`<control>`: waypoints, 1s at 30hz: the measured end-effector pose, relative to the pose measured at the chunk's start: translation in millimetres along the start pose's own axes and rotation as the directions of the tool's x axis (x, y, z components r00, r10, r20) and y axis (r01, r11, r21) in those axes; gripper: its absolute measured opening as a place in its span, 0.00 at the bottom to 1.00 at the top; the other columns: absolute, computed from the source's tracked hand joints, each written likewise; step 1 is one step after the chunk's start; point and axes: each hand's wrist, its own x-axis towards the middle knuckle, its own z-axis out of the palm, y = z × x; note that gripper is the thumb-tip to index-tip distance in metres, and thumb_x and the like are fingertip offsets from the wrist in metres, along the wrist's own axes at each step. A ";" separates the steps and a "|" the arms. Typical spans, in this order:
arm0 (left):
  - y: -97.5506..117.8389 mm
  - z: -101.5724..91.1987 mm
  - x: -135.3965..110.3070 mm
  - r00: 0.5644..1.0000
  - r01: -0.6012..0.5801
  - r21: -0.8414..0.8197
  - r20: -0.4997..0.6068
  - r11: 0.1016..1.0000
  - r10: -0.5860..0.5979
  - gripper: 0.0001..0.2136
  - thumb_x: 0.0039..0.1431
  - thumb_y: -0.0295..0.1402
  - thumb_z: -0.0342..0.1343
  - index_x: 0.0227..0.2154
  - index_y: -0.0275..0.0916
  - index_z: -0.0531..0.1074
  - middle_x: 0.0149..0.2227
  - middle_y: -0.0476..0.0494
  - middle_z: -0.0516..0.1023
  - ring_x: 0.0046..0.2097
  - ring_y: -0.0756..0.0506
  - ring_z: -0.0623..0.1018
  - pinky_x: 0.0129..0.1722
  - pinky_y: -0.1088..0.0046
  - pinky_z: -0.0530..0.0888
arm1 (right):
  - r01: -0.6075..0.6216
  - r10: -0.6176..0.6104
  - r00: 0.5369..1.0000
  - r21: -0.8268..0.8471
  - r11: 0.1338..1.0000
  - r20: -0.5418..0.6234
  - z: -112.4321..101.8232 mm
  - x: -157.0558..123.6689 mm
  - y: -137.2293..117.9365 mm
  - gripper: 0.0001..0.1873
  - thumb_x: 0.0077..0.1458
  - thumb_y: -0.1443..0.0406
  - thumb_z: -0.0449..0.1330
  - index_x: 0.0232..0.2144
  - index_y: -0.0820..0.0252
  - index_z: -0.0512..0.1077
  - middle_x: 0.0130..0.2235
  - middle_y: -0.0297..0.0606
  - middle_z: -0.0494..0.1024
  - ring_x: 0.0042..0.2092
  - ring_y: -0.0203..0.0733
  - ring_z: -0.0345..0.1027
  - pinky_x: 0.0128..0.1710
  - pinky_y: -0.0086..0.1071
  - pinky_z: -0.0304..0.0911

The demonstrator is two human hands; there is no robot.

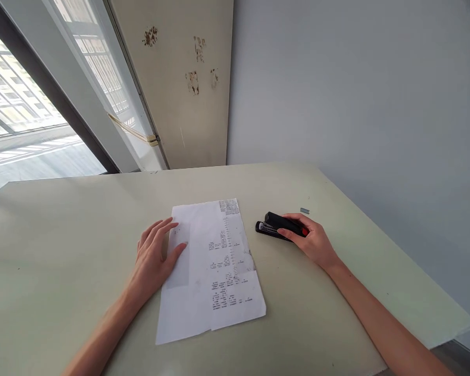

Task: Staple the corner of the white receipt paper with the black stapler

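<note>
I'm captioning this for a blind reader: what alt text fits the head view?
A person's left hand rests flat on printed paper sheets on a pale table, while the right hand grips a black stapler lying to the paper's right. A small grey strip, perhaps staples, lies just beyond the stapler.

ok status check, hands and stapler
Left hand flat on left side of the papers. Right hand closed on the black stapler, lying on the table right of the papers. Small staple strip just beyond it.
</note>
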 end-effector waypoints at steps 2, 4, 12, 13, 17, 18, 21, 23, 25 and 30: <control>1.2 -7.1 -0.6 0.998 -0.029 -0.005 -0.051 1.000 0.029 0.16 0.72 0.44 0.52 0.57 0.47 0.71 0.62 0.43 0.76 0.66 0.34 0.69 0.64 0.45 0.70 | 0.024 -0.023 0.999 -0.024 0.999 0.037 -0.4 1.0 0.9 0.23 0.54 0.46 0.71 0.47 0.49 0.80 0.48 0.38 0.85 0.45 0.50 0.79 0.46 0.42 0.75; 7.1 -14.4 1.2 0.992 -0.057 -0.014 -0.116 0.998 0.055 0.12 0.72 0.41 0.52 0.52 0.47 0.74 0.57 0.44 0.79 0.62 0.37 0.73 0.61 0.51 0.73 | 0.069 -0.065 0.995 -0.053 0.996 0.081 0.7 1.1 0.4 0.22 0.56 0.45 0.69 0.48 0.47 0.80 0.50 0.37 0.84 0.45 0.49 0.78 0.46 0.42 0.74; 23.4 7.3 53.6 0.995 -0.092 0.036 0.039 0.995 0.090 0.14 0.73 0.43 0.49 0.52 0.44 0.72 0.57 0.40 0.77 0.61 0.35 0.71 0.63 0.49 0.69 | 0.211 -0.184 0.945 -0.072 0.975 0.272 14.5 9.0 -15.1 0.20 0.62 0.46 0.64 0.51 0.45 0.77 0.49 0.36 0.83 0.45 0.49 0.77 0.46 0.42 0.73; 24.3 15.2 61.6 0.994 -0.079 0.050 0.077 0.996 0.075 0.16 0.73 0.45 0.48 0.54 0.43 0.71 0.60 0.39 0.76 0.64 0.34 0.69 0.64 0.48 0.67 | 0.216 -0.186 0.938 -0.071 0.974 0.292 15.7 11.8 -17.2 0.20 0.62 0.46 0.64 0.51 0.45 0.77 0.49 0.36 0.83 0.45 0.48 0.77 0.46 0.42 0.73; 32.2 43.8 82.5 0.994 -0.059 0.076 0.100 0.995 0.051 0.21 0.74 0.48 0.45 0.60 0.40 0.67 0.64 0.34 0.71 0.67 0.32 0.65 0.67 0.45 0.62 | 0.221 -0.184 0.933 -0.089 0.971 0.311 21.1 20.2 -20.0 0.20 0.60 0.47 0.66 0.49 0.47 0.77 0.48 0.36 0.83 0.44 0.48 0.76 0.45 0.42 0.72; 34.3 48.4 85.2 0.994 -0.058 0.081 0.100 0.995 0.050 0.22 0.74 0.48 0.45 0.59 0.39 0.67 0.64 0.33 0.71 0.67 0.32 0.65 0.66 0.45 0.62 | 0.221 -0.185 0.935 -0.091 0.971 0.304 22.7 20.7 -19.1 0.20 0.60 0.47 0.66 0.49 0.47 0.77 0.48 0.36 0.83 0.44 0.48 0.76 0.44 0.41 0.72; 36.9 54.9 90.4 0.995 -0.049 0.098 0.085 0.994 0.041 0.20 0.73 0.47 0.45 0.56 0.39 0.70 0.60 0.32 0.72 0.63 0.31 0.67 0.64 0.46 0.64 | 0.233 -0.200 0.944 -0.102 0.967 0.261 27.0 18.1 -14.6 0.21 0.61 0.46 0.64 0.50 0.48 0.76 0.48 0.36 0.83 0.44 0.48 0.76 0.45 0.42 0.72; 35.9 54.8 92.4 0.997 -0.035 0.103 0.070 0.994 0.028 0.19 0.72 0.47 0.46 0.52 0.39 0.71 0.55 0.32 0.73 0.59 0.31 0.68 0.62 0.46 0.65 | 0.253 -0.221 0.946 -0.118 0.960 0.236 28.7 14.5 -12.3 0.21 0.62 0.46 0.64 0.51 0.48 0.75 0.49 0.36 0.83 0.46 0.48 0.76 0.47 0.42 0.72; 33.9 53.3 93.1 0.998 -0.014 0.099 0.056 0.995 0.008 0.19 0.70 0.48 0.48 0.49 0.38 0.73 0.50 0.32 0.74 0.57 0.31 0.68 0.60 0.46 0.66 | 0.258 -0.225 0.947 -0.124 0.958 0.230 29.3 11.1 -11.7 0.22 0.62 0.46 0.63 0.51 0.48 0.74 0.49 0.37 0.83 0.47 0.48 0.76 0.48 0.42 0.72; 29.6 46.8 89.1 0.998 0.034 0.039 0.045 0.999 -0.036 0.19 0.68 0.52 0.51 0.41 0.41 0.75 0.46 0.36 0.72 0.55 0.32 0.68 0.60 0.46 0.67 | 0.237 -0.204 0.951 -0.124 0.963 0.233 29.6 8.7 -13.2 0.24 0.62 0.44 0.62 0.51 0.50 0.74 0.49 0.39 0.83 0.46 0.50 0.77 0.46 0.43 0.72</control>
